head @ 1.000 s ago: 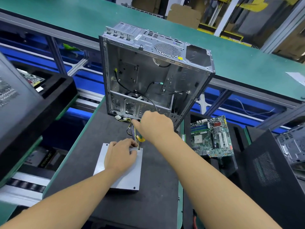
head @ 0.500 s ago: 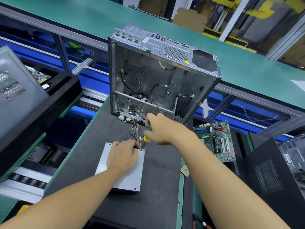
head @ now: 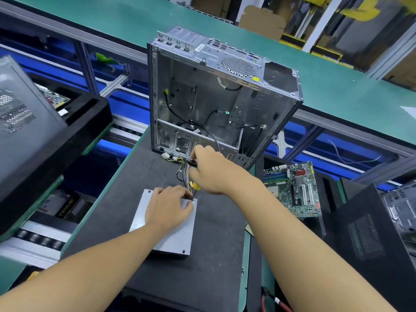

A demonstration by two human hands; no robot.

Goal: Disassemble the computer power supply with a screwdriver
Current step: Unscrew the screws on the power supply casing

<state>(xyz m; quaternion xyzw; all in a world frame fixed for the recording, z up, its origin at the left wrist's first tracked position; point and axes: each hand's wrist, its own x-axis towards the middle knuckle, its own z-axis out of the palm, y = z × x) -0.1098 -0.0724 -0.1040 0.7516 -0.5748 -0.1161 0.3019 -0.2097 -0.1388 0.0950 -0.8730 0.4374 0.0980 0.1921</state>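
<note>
The grey power supply [head: 175,235] lies flat on the black mat [head: 220,244]. A bundle of coloured cables [head: 185,174] runs from its far edge toward the open computer case [head: 225,97]. My left hand [head: 167,207] rests on top of the power supply, fingertips at its far right corner. My right hand [head: 213,172] grips a screwdriver [head: 197,187] with a yellow and green handle. It is held steeply over that same corner, and its tip is hidden by my left fingertips and the cables.
The empty metal case stands upright at the far end of the mat. A green motherboard [head: 295,190] lies to the right, with a black case [head: 371,244] beyond it. A black tray [head: 67,136] with another case sits on the left.
My right hand has shifted slightly left over the cables, and the screwdriver handle has come into view in its grip. My left hand has stayed on the power supply.
</note>
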